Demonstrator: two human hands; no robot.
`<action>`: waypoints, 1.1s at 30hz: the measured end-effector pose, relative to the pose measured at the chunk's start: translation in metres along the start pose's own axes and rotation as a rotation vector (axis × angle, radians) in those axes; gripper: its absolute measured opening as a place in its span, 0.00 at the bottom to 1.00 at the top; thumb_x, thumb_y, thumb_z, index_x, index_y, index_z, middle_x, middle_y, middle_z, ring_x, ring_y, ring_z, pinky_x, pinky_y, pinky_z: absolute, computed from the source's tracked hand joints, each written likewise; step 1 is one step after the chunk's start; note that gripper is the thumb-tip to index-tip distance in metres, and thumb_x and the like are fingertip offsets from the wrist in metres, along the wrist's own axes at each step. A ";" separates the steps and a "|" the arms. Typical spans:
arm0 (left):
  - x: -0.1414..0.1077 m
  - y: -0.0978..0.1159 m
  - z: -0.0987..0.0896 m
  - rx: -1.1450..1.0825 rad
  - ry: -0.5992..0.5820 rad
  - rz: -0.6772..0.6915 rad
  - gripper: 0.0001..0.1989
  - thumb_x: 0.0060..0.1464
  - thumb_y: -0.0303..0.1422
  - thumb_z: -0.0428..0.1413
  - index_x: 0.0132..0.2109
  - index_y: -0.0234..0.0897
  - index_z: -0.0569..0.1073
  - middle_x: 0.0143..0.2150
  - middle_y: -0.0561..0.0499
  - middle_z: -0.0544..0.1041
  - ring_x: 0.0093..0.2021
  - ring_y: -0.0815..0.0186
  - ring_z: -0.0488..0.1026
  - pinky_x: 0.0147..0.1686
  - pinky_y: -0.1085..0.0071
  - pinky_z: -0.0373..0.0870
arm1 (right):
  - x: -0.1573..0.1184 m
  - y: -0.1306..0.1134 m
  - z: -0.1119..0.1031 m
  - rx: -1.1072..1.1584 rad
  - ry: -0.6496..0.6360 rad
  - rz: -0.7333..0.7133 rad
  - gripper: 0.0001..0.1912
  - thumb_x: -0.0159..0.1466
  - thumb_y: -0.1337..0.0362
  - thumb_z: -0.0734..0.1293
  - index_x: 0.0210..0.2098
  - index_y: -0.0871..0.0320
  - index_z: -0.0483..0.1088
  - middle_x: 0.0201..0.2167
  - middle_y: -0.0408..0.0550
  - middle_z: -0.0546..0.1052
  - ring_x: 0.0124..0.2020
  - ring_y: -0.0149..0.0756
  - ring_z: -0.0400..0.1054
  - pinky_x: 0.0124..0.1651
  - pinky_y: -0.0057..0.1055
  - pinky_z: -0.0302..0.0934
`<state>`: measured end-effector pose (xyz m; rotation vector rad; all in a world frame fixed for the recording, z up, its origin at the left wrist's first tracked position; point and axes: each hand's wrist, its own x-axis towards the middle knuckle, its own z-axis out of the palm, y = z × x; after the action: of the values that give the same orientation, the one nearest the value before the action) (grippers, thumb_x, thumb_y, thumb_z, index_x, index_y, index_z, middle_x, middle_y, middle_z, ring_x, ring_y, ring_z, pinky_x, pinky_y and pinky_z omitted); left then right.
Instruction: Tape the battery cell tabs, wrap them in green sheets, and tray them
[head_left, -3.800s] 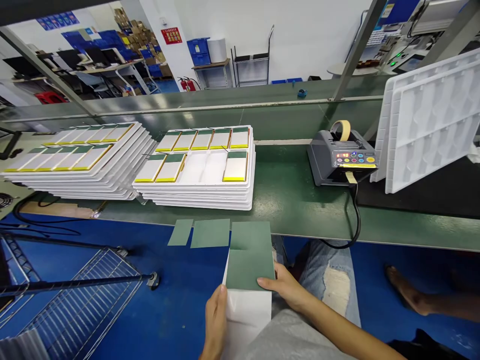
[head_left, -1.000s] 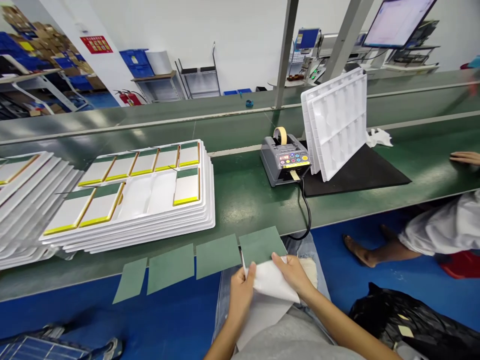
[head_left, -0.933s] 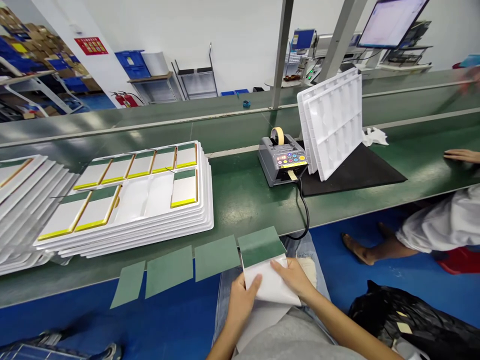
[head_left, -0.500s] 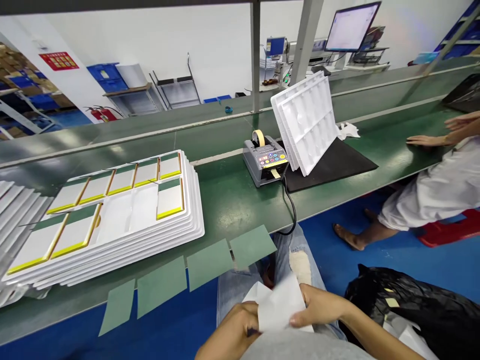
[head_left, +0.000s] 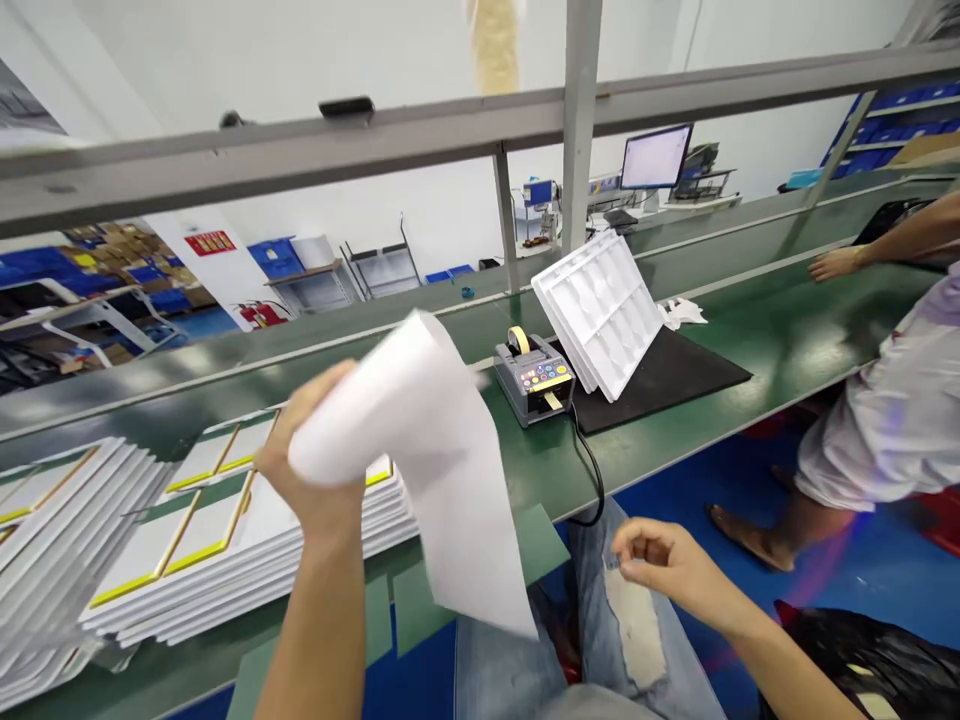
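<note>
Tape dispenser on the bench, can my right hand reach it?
Likely yes: the right hand looks free, and the white sheet hangs to the left of the tape dispenser, leaving its front open. Only the black cord dangles there.

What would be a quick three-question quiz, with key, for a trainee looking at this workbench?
1. True or false: the right hand holds the paper.

2. What stands tilted beside the tape dispenser? A) monitor B) trays C) fire extinguishers

3. Fill the gap: the bench is ____ in colour.

Key: 1. False, the left hand does. 2. B. 3. Green.
</note>
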<state>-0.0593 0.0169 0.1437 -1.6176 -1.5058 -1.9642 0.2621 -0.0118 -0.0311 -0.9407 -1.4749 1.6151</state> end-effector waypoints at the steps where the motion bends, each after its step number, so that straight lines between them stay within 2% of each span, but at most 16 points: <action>1: 0.020 -0.002 0.011 -0.021 0.123 0.088 0.15 0.52 0.29 0.55 0.47 0.29 0.73 0.46 0.47 0.75 0.47 0.59 0.70 0.50 0.60 0.67 | 0.001 0.003 0.002 0.028 -0.004 0.011 0.09 0.54 0.61 0.72 0.31 0.59 0.71 0.24 0.43 0.70 0.26 0.29 0.63 0.30 0.26 0.57; 2: 0.035 -0.004 0.022 -0.038 0.237 0.188 0.14 0.52 0.28 0.55 0.46 0.28 0.74 0.45 0.46 0.75 0.47 0.59 0.71 0.50 0.59 0.66 | 0.001 0.007 0.005 0.056 -0.019 0.029 0.10 0.54 0.61 0.72 0.31 0.59 0.72 0.24 0.44 0.71 0.27 0.29 0.64 0.31 0.26 0.57; 4: 0.051 -0.007 0.041 -0.061 0.361 0.336 0.11 0.53 0.27 0.55 0.44 0.28 0.75 0.44 0.47 0.76 0.47 0.60 0.71 0.51 0.60 0.67 | -0.002 0.012 0.010 0.111 -0.053 0.059 0.09 0.54 0.60 0.71 0.32 0.59 0.72 0.24 0.44 0.73 0.27 0.30 0.66 0.32 0.27 0.59; 5: 0.051 -0.010 0.049 -0.066 0.374 0.375 0.10 0.54 0.28 0.55 0.43 0.30 0.76 0.45 0.47 0.76 0.48 0.60 0.71 0.51 0.60 0.66 | -0.004 0.013 0.012 0.135 -0.059 0.064 0.09 0.55 0.60 0.71 0.32 0.59 0.73 0.25 0.45 0.73 0.28 0.31 0.67 0.33 0.27 0.60; 7: 0.034 -0.021 0.059 -0.045 0.284 0.376 0.09 0.58 0.29 0.52 0.43 0.34 0.75 0.52 0.48 0.72 0.53 0.59 0.67 0.55 0.59 0.64 | -0.007 0.014 0.013 0.162 -0.057 0.063 0.08 0.56 0.60 0.70 0.33 0.58 0.73 0.26 0.45 0.74 0.30 0.32 0.68 0.36 0.29 0.61; 8: 0.019 -0.028 0.061 -0.023 0.207 0.359 0.10 0.59 0.28 0.50 0.43 0.35 0.75 0.55 0.48 0.69 0.56 0.59 0.64 0.56 0.58 0.62 | -0.007 0.013 0.012 0.158 -0.056 0.058 0.08 0.57 0.59 0.69 0.33 0.58 0.73 0.28 0.46 0.74 0.31 0.33 0.68 0.37 0.30 0.62; 10: -0.021 -0.045 0.058 0.063 -0.062 0.320 0.14 0.60 0.26 0.45 0.46 0.36 0.73 0.61 0.49 0.60 0.61 0.59 0.58 0.60 0.56 0.56 | -0.007 0.012 0.010 0.122 -0.054 0.034 0.09 0.59 0.58 0.67 0.34 0.57 0.73 0.32 0.49 0.74 0.34 0.35 0.69 0.40 0.32 0.62; 12: -0.068 -0.061 0.048 0.115 -0.309 0.316 0.17 0.56 0.23 0.45 0.45 0.38 0.75 0.59 0.48 0.65 0.59 0.58 0.62 0.57 0.57 0.61 | -0.005 0.012 0.006 0.057 -0.051 -0.005 0.11 0.60 0.56 0.66 0.36 0.56 0.73 0.36 0.50 0.74 0.36 0.37 0.68 0.43 0.34 0.62; 14: -0.111 -0.075 0.033 0.185 -0.549 0.324 0.23 0.48 0.18 0.42 0.40 0.42 0.78 0.47 0.49 0.76 0.49 0.59 0.72 0.52 0.55 0.67 | -0.001 0.014 0.005 -0.001 -0.040 -0.029 0.11 0.61 0.55 0.65 0.36 0.56 0.73 0.36 0.50 0.74 0.37 0.38 0.68 0.44 0.35 0.61; 16: -0.143 -0.081 0.018 0.276 -0.699 0.291 0.22 0.43 0.18 0.44 0.37 0.37 0.79 0.46 0.41 0.76 0.48 0.50 0.73 0.46 0.49 0.70 | 0.004 0.017 0.006 -0.027 -0.033 -0.023 0.12 0.60 0.55 0.65 0.36 0.57 0.73 0.34 0.50 0.75 0.36 0.37 0.68 0.42 0.34 0.61; 18: -0.160 -0.080 0.008 0.476 -0.948 0.172 0.25 0.43 0.19 0.45 0.47 0.34 0.76 0.55 0.36 0.69 0.56 0.47 0.65 0.50 0.47 0.65 | 0.010 0.017 0.012 -0.041 -0.044 -0.006 0.11 0.60 0.56 0.65 0.35 0.58 0.72 0.33 0.49 0.75 0.35 0.37 0.67 0.40 0.33 0.61; 20: -0.163 -0.074 0.006 0.651 -1.177 0.040 0.26 0.51 0.22 0.43 0.57 0.36 0.67 0.64 0.40 0.57 0.63 0.52 0.53 0.58 0.50 0.57 | 0.018 0.013 0.021 -0.097 -0.053 0.002 0.10 0.61 0.59 0.64 0.35 0.58 0.72 0.32 0.48 0.76 0.35 0.36 0.68 0.40 0.32 0.61; 22: -0.157 -0.069 0.013 0.706 -1.310 -0.029 0.24 0.59 0.29 0.41 0.61 0.39 0.61 0.66 0.45 0.51 0.65 0.58 0.47 0.61 0.55 0.50 | 0.025 0.004 0.033 -0.206 -0.040 -0.009 0.08 0.61 0.62 0.62 0.33 0.57 0.72 0.32 0.46 0.76 0.35 0.36 0.68 0.40 0.30 0.60; 26: -0.146 -0.074 0.040 0.684 -1.380 -0.044 0.24 0.61 0.37 0.42 0.63 0.39 0.59 0.66 0.45 0.51 0.65 0.59 0.47 0.62 0.58 0.49 | 0.038 -0.012 0.052 -0.442 -0.028 -0.113 0.08 0.61 0.67 0.61 0.31 0.55 0.72 0.31 0.43 0.75 0.35 0.34 0.67 0.40 0.29 0.58; 29: -0.143 -0.090 0.062 0.710 -1.335 -0.042 0.25 0.62 0.39 0.41 0.63 0.35 0.58 0.66 0.41 0.52 0.65 0.57 0.48 0.61 0.57 0.49 | 0.043 -0.014 0.060 -0.512 -0.064 -0.165 0.09 0.61 0.68 0.60 0.32 0.54 0.72 0.31 0.42 0.75 0.35 0.33 0.67 0.40 0.27 0.58; 33: -0.135 -0.120 0.093 0.779 -1.232 -0.070 0.26 0.62 0.40 0.43 0.63 0.30 0.57 0.65 0.36 0.52 0.65 0.53 0.48 0.61 0.54 0.49 | 0.043 -0.007 0.062 -0.536 -0.073 -0.165 0.10 0.61 0.68 0.60 0.31 0.54 0.72 0.30 0.42 0.75 0.34 0.32 0.67 0.38 0.25 0.57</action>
<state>-0.0292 0.0862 -0.0446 -2.3575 -2.2071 -0.0289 0.1875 -0.0013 -0.0209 -1.0163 -2.0335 1.1624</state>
